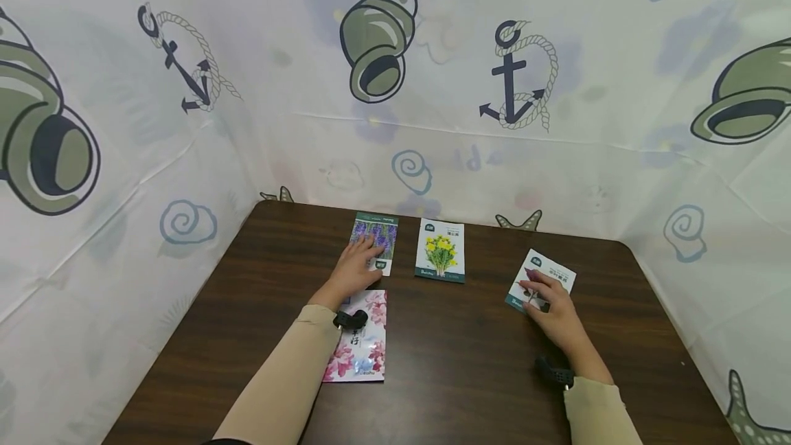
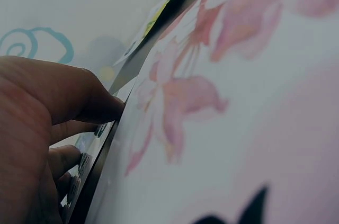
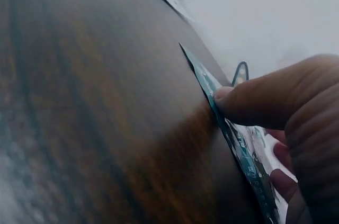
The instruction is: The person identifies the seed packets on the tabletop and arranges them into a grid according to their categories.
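My left hand (image 1: pixel 353 270) rests on a seed packet with purple flower spikes (image 1: pixel 386 231), fingers spread over its lower left part. Under that wrist lies a larger seed packet with pink blossoms (image 1: pixel 372 350), which fills much of the left wrist view. On the right, my right hand (image 1: pixel 557 311) touches a slanted white seed packet with dark red plant parts (image 1: pixel 561 273). Its thumb (image 3: pixel 246 99) lies at the packet's teal edge in the right wrist view, and the other fingers reach over the printed face. Both hands partly cover their packets.
Between the hands, toward the back, lies a seed packet with yellow flowers (image 1: pixel 440 253). All the packets lie on a dark wooden table (image 1: pixel 469 362). A pale cloth printed with shells and anchors (image 1: pixel 284 88) hangs behind the table and along its sides.
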A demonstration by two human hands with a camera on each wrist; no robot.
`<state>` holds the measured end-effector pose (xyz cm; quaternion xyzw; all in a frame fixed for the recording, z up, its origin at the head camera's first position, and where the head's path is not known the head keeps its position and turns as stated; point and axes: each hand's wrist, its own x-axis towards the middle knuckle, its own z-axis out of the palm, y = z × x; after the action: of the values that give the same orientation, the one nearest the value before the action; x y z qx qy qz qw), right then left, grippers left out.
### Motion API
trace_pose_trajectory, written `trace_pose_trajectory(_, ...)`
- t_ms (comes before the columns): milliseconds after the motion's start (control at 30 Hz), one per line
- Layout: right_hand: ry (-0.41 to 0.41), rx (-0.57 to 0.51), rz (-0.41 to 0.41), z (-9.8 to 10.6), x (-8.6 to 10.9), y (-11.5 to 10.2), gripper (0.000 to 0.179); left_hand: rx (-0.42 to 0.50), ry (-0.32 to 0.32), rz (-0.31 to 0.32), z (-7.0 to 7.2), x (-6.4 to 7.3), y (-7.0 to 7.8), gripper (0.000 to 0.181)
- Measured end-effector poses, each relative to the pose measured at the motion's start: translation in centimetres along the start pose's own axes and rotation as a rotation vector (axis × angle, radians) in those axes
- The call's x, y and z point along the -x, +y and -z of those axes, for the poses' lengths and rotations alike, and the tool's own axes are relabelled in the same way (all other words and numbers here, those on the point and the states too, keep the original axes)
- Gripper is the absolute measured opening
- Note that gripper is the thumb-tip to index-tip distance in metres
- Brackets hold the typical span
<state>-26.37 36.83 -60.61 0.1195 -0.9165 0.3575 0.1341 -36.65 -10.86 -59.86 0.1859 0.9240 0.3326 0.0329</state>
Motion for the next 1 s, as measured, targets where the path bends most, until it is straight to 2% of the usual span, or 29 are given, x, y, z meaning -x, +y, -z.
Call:
trace_pose_trajectory(200, -0.005, 0.013, -0.01, -0.13, 0.05, -0.38, 0.051, -0.001, 0.005, -0.006, 0.03, 0.13, -0.03, 0.066)
trace_pose_trajectory(433, -0.101, -0.02, -0.071, -0.22, 0.04, -0.17, 0.051, -0.004, 0.003, -0.007, 0.02, 0.11, -0.19, 0.066)
trace_pose_trajectory(567, -0.122, -0.03, -0.073, -0.25, -0.07, -0.15, 0.048, 0.0, -0.001, -0.004, 0.06, 0.11, -0.22, 0.067)
trace_pose_trajectory(733, -0.078, -0.021, -0.034, -0.17, -0.34, -0.44, 0.045, 0.027, 0.016, -0.014, 0.12, -0.06, -0.04, 0.067)
trace_pose_trajectory(1000, -0.004, 0.071, 0.045, -0.6, 0.14, -0.26, 0.051, 0.01, 0.008, -0.009, -0.03, 0.03, 0.06, 0.066)
